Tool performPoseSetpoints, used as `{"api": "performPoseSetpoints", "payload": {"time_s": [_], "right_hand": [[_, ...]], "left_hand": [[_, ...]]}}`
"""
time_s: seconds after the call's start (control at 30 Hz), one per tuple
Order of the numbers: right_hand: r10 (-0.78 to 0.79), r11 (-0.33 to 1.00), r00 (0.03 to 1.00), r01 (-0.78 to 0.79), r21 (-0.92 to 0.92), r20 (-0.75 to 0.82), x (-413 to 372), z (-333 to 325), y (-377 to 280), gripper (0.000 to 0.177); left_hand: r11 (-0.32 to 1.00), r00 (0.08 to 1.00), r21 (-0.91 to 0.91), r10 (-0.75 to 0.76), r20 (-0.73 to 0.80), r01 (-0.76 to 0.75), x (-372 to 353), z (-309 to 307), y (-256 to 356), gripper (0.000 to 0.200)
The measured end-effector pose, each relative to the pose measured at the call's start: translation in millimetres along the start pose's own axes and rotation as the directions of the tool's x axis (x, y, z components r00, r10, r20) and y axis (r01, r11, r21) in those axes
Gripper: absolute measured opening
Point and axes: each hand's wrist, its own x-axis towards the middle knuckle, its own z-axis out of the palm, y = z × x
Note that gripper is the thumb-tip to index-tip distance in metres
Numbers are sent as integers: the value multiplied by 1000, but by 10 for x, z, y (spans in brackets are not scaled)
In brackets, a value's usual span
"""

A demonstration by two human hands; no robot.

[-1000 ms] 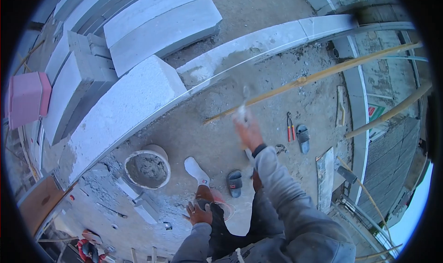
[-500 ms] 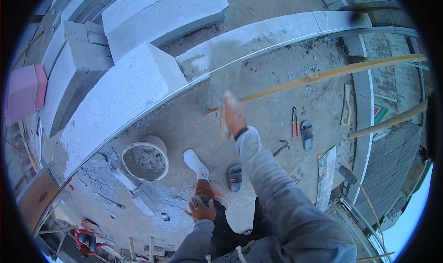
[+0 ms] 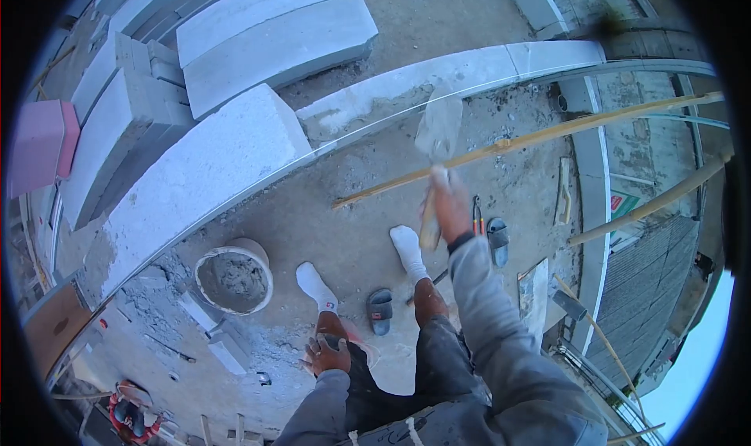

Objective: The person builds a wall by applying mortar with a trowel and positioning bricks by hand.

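Note:
My right hand is closed around the handle of a trowel. The mortar-smeared blade points away from me, by a low course of pale blocks with wet grey mortar on part of its top. A thin taut string passes along that course, near the blade. On my left knee rests my left hand, fingers spread and holding nothing. To the left stands a bucket of grey mortar.
A large white block adjoins the course at left; more blocks are stacked behind. A wooden pole lies across the floor. Sandals, pliers and a mallet lie around. Another person is at lower left.
My right hand and the trowel have swung to the right, and the blade is less blurred. My right foot has come into view on the floor. My left hand stays on the knee.

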Motion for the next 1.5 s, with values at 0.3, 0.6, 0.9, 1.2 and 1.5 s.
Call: {"api": "performPoseSetpoints", "payload": {"time_s": [0.3, 0.6, 0.9, 1.2, 1.5], "right_hand": [[-340, 735, 904, 427, -527, 257, -7, 1066, 557, 53], [-157, 406, 920, 391, -826, 358, 59, 691, -192, 35], [-198, 382, 980, 103, -918, 27, 1067, -492, -322, 41], [-334, 574, 941, 160, -803, -52, 1135, -464, 159, 40], [278, 920, 955, -295, 258, 101, -183, -139, 99, 35]], "left_hand": [[1000, 1000, 6, -7, 13, 7, -10, 33, 49, 65], [999, 999, 9, -38, 35, 38, -15, -33, 129, 66], [998, 997, 36, -60, 58, 59, -56, -64, 160, 68], [997, 997, -48, -51, 52, 54, -70, 37, 135, 66], [996, 995, -38, -75, 70, 78, -43, -27, 221, 67]]}}
